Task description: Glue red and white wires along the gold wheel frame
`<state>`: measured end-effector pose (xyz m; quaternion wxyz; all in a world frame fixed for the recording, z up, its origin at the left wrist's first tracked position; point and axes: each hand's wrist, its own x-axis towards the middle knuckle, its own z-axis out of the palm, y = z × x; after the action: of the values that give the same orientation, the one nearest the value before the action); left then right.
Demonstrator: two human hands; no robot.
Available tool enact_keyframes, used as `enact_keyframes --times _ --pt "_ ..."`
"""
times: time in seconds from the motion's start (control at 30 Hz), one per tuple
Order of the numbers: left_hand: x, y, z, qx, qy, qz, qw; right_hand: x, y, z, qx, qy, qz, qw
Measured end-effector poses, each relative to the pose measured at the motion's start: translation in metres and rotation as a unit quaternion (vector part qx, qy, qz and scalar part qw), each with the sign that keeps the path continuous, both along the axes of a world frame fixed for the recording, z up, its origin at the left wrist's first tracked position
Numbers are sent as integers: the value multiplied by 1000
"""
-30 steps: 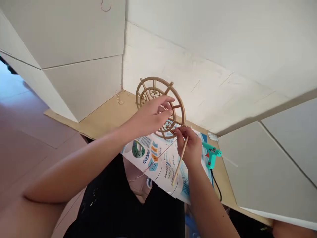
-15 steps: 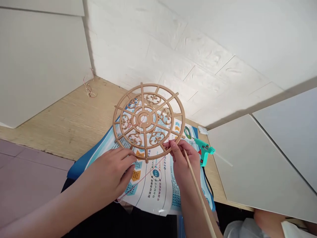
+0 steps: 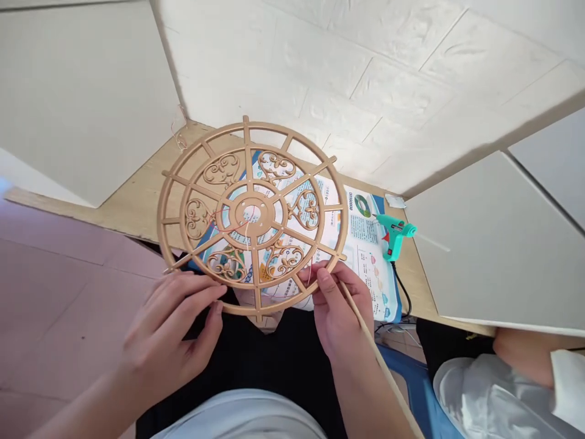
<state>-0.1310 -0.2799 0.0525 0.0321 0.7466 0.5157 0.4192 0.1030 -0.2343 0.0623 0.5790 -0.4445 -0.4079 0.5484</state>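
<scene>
A round tan openwork wheel [image 3: 249,213] with spokes and scroll patterns is held face-up in front of me, above my lap and the table edge. My right hand [image 3: 336,311] pinches its lower right rim and also holds a thin wooden stick [image 3: 379,363] that runs down along my forearm. My left hand [image 3: 176,329] sits at the lower left rim, fingers curled under it and touching it. A thin red thread [image 3: 223,224] crosses the wheel's hub.
A printed blue and white sheet [image 3: 370,256] lies on the wooden table [image 3: 132,204]. A teal glue gun [image 3: 395,235] with a black cord rests at its right. White panels [image 3: 493,250] stand around. Another person's arm and white garment [image 3: 512,372] show at the lower right.
The wheel went from standing on edge to lying flat, then came nearer to me and off the table. My left hand dropped from its top to its lower left rim.
</scene>
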Motion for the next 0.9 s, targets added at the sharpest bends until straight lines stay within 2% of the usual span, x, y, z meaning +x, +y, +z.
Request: enact_keyframes --times 0.2,0.3,0.43,0.47,0.53,0.57,0.6,0.63,0.7,0.73,0.77,0.8,0.9 --pt "-18 -43 14 62 0 84 995 -17 -50 6 2 55 26 998" --pt "-19 -64 25 92 -13 89 992 -22 -77 10 19 33 32 999" --pt "-3 -92 39 115 -10 33 993 -21 -106 30 98 -86 -6 991" --pt "4 -99 42 96 -24 10 995 -20 -112 37 135 -133 -25 982" --pt "20 -110 47 -5 -102 -39 994 -19 -120 50 240 -236 -46 941" --pt "27 -113 49 -71 -173 -68 980 -19 -123 55 302 -284 -46 909" --pt "35 -116 51 -142 -256 -112 949 -20 -124 59 363 -328 -38 872" --pt "41 -116 53 -201 -347 -160 902 -22 -125 61 414 -365 -24 834" --pt "50 -112 57 -270 -508 -226 786 -26 -123 61 477 -418 10 773" --pt "52 -108 59 -282 -570 -228 738 -28 -121 59 490 -435 27 755" --pt "54 -102 62 -284 -616 -209 705 -30 -118 57 497 -446 40 743" --pt "55 -96 64 -282 -648 -177 685 -31 -114 55 503 -453 51 735" --pt "59 -77 70 -296 -688 -98 655 -29 -99 49 521 -457 68 718"
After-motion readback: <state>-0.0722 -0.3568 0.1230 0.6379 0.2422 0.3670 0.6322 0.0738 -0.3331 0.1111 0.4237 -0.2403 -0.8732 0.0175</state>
